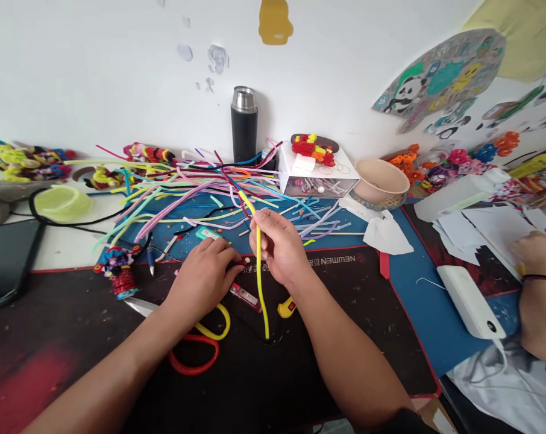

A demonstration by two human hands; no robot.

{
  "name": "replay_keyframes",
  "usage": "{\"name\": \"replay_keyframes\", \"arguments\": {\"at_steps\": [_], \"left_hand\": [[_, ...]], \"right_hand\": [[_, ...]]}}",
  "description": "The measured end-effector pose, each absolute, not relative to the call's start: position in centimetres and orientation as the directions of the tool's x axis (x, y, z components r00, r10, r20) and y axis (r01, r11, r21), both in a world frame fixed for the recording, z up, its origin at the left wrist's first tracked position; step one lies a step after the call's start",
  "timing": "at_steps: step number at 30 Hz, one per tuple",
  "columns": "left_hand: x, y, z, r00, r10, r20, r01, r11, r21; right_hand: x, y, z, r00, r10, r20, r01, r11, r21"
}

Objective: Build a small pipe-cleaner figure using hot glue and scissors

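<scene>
My right hand (277,244) is closed round a yellow pipe cleaner (261,289), which hangs down toward the mat. Dark red and blue strands (237,187) rise above the same hand; whether they are gripped too is unclear. My left hand (207,268) rests low over the mat with fingers curled and thumb and fingertips together. A small dark red piece (244,261) shows at its fingertips, too small to name. Beneath that wrist lie scissors (194,355) with red and yellow handle loops. Close by are a pink packet (246,296), a yellow cutter (286,308) and a teal item (208,233).
Loose pipe cleaners (178,199) spread across the back. Behind them stand a black thermos (244,129), a white drawer box (318,175) and a beige bowl (381,181). A pipe-cleaner figure (122,274) and phone (8,259) lie left. Another person's hand (537,253) is at right, near a power bank (469,301).
</scene>
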State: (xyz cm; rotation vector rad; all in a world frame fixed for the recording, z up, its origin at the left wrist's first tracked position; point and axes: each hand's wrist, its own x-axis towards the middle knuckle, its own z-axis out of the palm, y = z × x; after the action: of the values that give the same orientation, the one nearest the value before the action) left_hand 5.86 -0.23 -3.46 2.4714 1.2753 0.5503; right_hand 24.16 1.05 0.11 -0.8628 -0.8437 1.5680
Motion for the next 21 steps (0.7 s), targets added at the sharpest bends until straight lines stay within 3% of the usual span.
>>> {"name": "replay_keyframes", "arguments": {"at_steps": [4, 7, 10, 15, 21], "left_hand": [[5.6, -0.3, -3.2, 0.462, 0.864, 0.202, 0.636, -0.481, 0.603], [4.6, -0.2, -2.1, 0.292, 0.952, 0.093, 0.502, -0.235, 0.832], [3.4, 0.1, -0.6, 0.158, 0.984, -0.083, 0.201, 0.05, 0.978], [2.1, 0.9, 1.2, 0.028, 0.979, -0.202, -0.182, 0.204, 0.962], [1.9, 0.8, 1.4, 0.027, 0.976, -0.218, -0.193, 0.219, 0.956]], "right_hand": [[23.9, 0.8, 0.2, -0.146, 0.982, -0.121, -0.439, -0.174, -0.881], [23.6, 0.4, 0.5, -0.177, 0.975, -0.136, -0.398, -0.197, -0.896], [23.3, 0.1, 0.8, -0.221, 0.97, -0.101, -0.332, -0.172, -0.927], [22.9, -0.5, 0.8, -0.346, 0.937, -0.045, -0.242, -0.135, -0.961], [22.3, -1.2, 0.6, -0.361, 0.932, -0.033, -0.112, -0.079, -0.991]]}}
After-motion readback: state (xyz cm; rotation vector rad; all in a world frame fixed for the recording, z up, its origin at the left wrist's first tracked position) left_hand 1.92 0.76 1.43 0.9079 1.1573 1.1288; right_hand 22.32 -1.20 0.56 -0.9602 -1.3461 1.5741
